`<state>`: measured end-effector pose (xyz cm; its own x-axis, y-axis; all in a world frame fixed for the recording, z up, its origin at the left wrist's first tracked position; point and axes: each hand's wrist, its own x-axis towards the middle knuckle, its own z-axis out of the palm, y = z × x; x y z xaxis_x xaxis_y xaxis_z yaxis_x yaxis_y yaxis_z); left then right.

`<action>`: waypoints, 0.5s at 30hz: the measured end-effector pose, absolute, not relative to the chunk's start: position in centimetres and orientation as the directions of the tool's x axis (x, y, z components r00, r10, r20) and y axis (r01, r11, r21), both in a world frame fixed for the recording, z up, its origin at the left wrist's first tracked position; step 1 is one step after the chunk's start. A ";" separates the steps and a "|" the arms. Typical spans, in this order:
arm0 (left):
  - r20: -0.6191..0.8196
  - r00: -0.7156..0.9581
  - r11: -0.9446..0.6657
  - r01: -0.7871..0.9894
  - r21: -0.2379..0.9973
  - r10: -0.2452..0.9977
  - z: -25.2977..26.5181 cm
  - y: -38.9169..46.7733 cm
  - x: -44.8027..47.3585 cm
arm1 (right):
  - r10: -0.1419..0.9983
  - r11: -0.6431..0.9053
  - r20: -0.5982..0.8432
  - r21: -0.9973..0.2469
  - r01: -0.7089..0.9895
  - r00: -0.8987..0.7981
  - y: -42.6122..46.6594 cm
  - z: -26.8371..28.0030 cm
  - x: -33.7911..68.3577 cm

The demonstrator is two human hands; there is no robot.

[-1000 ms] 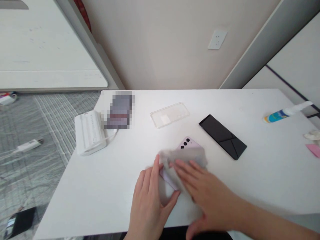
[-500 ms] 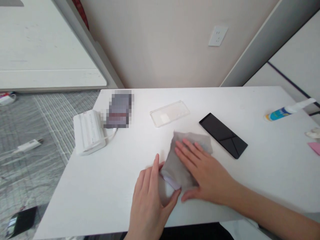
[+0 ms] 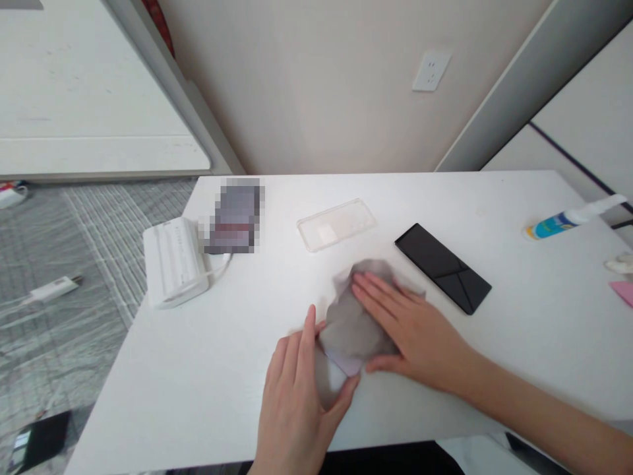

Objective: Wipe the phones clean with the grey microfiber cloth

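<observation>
A grey cloth (image 3: 357, 330) lies bunched near the front middle of the white table (image 3: 198, 382). My right hand (image 3: 403, 330) presses on it with fingers stretched flat and thumb apart. Poking out from under the cloth is a flat, pale lilac thing (image 3: 345, 363); most of it is covered, so its kind cannot be made out. My left hand (image 3: 299, 389) is closed on that pale thing, thumb at the near edge and fingers at the far edge. A black phone-shaped slab (image 3: 444, 268) rests to the right of the cloth, apart from both hands.
Behind the cloth lies a clear phone case (image 3: 337, 225). At the left stand a white power bank (image 3: 175, 262) with a cable and a blurred dark phone-like thing (image 3: 235, 218). A blue-and-white bottle (image 3: 554, 225) lies at the right, near something pink (image 3: 623, 291).
My right hand has shifted slightly to the right, and the cloth under it has become more bunched. My left hand stays nearly where it was.
</observation>
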<state>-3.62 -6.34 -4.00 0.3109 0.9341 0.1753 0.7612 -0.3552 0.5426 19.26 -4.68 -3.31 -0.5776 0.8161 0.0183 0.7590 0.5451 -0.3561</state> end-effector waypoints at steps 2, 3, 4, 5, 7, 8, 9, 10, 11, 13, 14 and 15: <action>0.170 0.313 -0.353 0.755 0.552 0.934 -3.9 -6.3 -3.6 | 0.825 0.547 0.052 -0.327 0.771 -0.563 -4.8 -3.4 19.3; 0.167 0.318 -0.356 0.753 0.553 0.933 -3.9 -6.3 -3.6 | 0.756 0.626 0.051 -0.347 0.698 -0.653 -4.9 -3.4 19.2; 0.165 0.323 -0.359 0.753 0.552 0.932 -3.9 -6.3 -3.6 | 0.675 0.696 0.051 -0.375 0.613 -0.736 -5.1 -3.4 19.2; 0.166 0.324 -0.360 0.754 0.550 0.931 -3.9 -6.3 -3.6 | 0.643 0.712 0.028 -0.390 0.583 -0.766 -5.3 -3.4 19.2; 0.173 0.317 -0.358 0.757 0.547 0.933 -3.9 -6.3 -3.5 | 0.761 0.607 0.011 -0.363 0.707 -0.649 -5.5 -3.4 19.2; 0.177 0.311 -0.356 0.758 0.547 0.934 -3.9 -6.3 -3.5 | 0.828 0.531 0.013 -0.339 0.776 -0.561 -5.6 -3.4 19.3; 0.178 0.306 -0.352 0.758 0.548 0.935 -4.0 -6.3 -3.5 | 0.871 0.472 0.026 -0.320 0.822 -0.490 -5.7 -3.4 19.3; 0.176 0.305 -0.351 0.757 0.551 0.936 -4.0 -6.3 -3.4 | 0.866 0.482 0.034 -0.327 0.813 -0.500 -5.8 -3.4 19.2; 0.173 0.306 -0.350 0.757 0.552 0.936 -4.0 -6.3 -3.4 | 0.809 0.557 0.033 -0.359 0.749 -0.587 -5.9 -3.4 19.1; 0.172 0.310 -0.353 0.759 0.548 0.935 -4.1 -6.2 -3.4 | 0.676 0.675 0.025 -0.423 0.605 -0.737 -5.9 -3.5 19.0; 0.175 0.311 -0.355 0.760 0.545 0.934 -4.1 -6.2 -3.4 | 0.678 0.664 -0.005 -0.425 0.615 -0.735 -5.9 -3.5 19.0; 0.176 0.311 -0.356 0.760 0.544 0.934 -4.1 -6.2 -3.4 | 0.737 0.616 -0.006 -0.403 0.677 -0.675 -5.7 -3.5 19.0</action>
<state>-3.40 -6.23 -4.06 0.3108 0.9340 0.1764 0.7599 -0.3556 0.5441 19.02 -5.71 -3.48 -0.6754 0.7375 -0.0063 0.6768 0.6164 -0.4025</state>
